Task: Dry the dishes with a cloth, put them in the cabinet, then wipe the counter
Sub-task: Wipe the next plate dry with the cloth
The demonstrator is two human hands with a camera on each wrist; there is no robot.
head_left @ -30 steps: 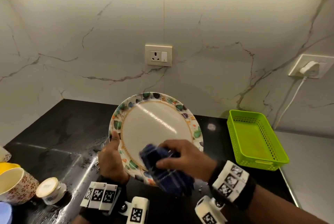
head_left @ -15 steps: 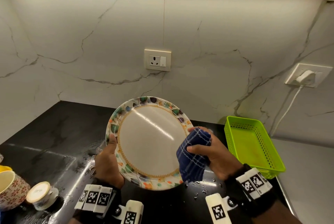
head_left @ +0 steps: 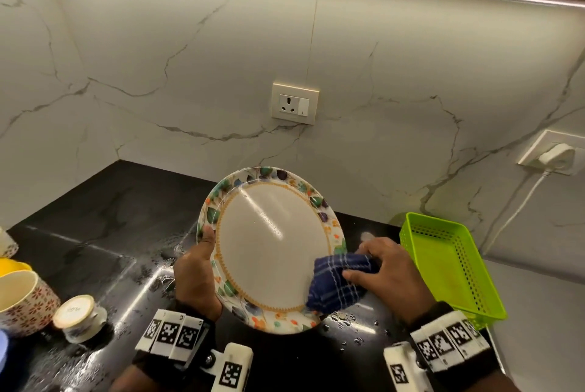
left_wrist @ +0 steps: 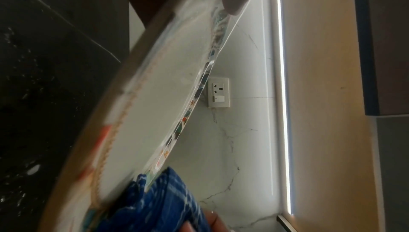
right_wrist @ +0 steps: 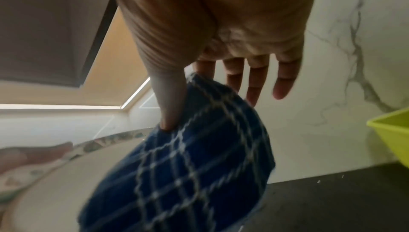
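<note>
Two hands over wet black counter (head_left: 95, 233), left hand (head_left: 194, 274) grip holding plate (head_left: 272, 249), right hand (head_left: 389, 274) pinching cloth (head_left: 335, 284)

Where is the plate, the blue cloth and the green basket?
plate (head_left: 269, 249): head view, its white middle.
blue cloth (head_left: 335, 284): head view, checked fold on the plate's right rim.
green basket (head_left: 421, 227): head view, far rim.

Head camera looks down from above at the counter (head_left: 95, 233) and wall, left wrist camera very close beside the plate (left_wrist: 155, 113), right wrist camera close under the cloth (right_wrist: 188, 174), all share the plate
</note>
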